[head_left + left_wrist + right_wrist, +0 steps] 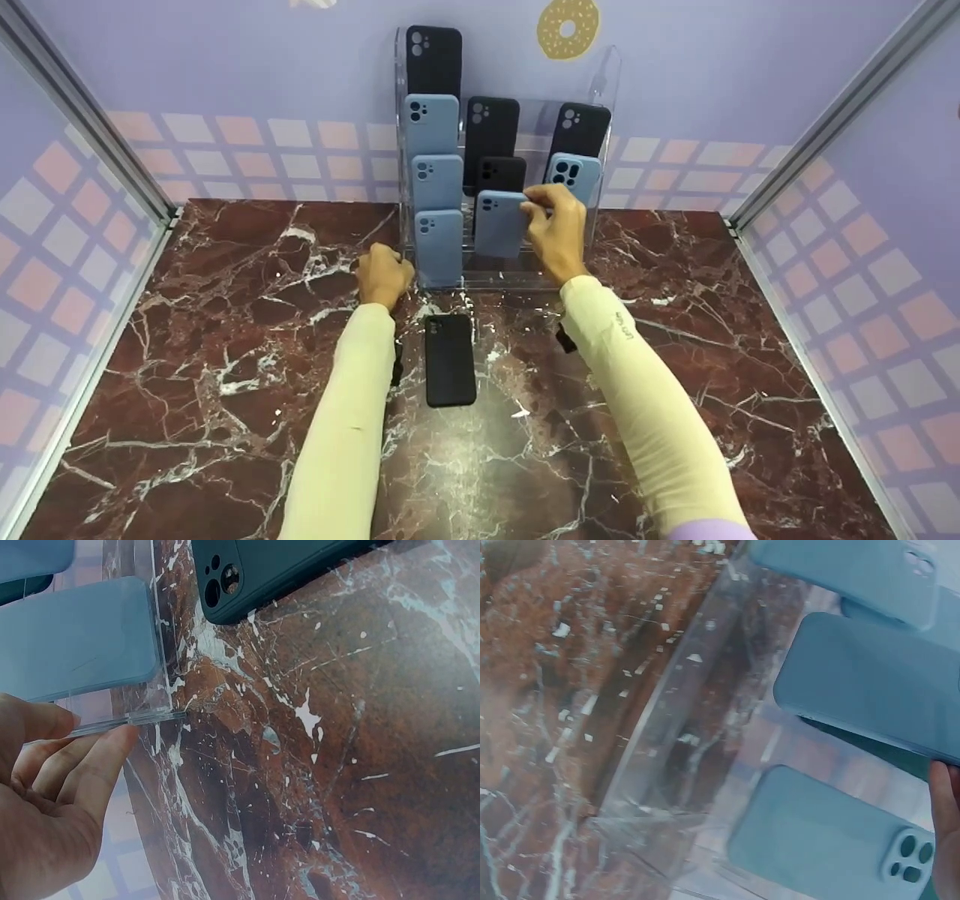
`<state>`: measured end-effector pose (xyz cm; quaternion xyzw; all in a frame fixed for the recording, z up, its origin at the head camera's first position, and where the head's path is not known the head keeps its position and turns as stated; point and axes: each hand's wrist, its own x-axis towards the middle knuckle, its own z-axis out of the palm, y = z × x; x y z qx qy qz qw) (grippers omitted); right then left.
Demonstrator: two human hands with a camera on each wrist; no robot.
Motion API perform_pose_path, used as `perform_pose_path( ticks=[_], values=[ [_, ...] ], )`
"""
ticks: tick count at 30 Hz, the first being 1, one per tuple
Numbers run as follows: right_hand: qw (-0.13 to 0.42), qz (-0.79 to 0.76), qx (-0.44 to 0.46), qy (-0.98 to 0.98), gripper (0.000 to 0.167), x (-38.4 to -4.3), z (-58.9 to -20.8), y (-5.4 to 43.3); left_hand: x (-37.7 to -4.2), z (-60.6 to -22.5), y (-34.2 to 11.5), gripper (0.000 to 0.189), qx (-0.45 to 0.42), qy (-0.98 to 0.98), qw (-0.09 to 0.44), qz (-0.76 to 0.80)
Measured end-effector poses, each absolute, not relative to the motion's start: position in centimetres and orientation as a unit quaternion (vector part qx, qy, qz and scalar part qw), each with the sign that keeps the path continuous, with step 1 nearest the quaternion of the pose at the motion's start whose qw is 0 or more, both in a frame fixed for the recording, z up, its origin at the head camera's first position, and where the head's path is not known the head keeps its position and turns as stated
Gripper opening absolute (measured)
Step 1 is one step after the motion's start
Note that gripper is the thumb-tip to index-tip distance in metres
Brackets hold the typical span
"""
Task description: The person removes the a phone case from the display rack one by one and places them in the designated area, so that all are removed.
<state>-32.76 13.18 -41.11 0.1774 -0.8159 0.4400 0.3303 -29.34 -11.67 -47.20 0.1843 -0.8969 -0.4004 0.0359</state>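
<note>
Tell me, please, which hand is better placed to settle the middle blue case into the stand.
Probably the right hand: it pinches the middle blue case near an upper corner, while the left hand grips the left edge of the clear stand.

Dark red marbled tabletop (225,360), lilac far wall (247,60)
Yellow doughnut print (550,34) above pink-and-white checks (240,133); metal strips (88,112) left and right.

This looks shop-like (patterned walls (262,60)) — phone cases (439,251) line a clear rack (510,282).
</note>
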Motion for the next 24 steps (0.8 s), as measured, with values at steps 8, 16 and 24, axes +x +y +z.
perform_pose_path(
  ticks=[8, 16, 24],
  values=[
    [0.337, 0.443, 0.200, -0.806, 0.009, -31.7, -39.1, 13.9, -29.3, -47.3, -11.6, 0.028, 0.185, -0.895, 0.037, -0.404],
    [0.300, 0.426, 0.196, -0.831, 0.011, -29.7, -38.5, 15.4, -29.3, -47.1, -11.5, 0.026, 0.190, -0.894, 0.038, -0.404],
    [0.216, 0.426, 0.169, -0.862, 0.012, -27.7, -39.6, 16.7, -29.4, -47.1, -11.6, 0.025, 0.190, -0.897, 0.038, -0.397]
  ],
)
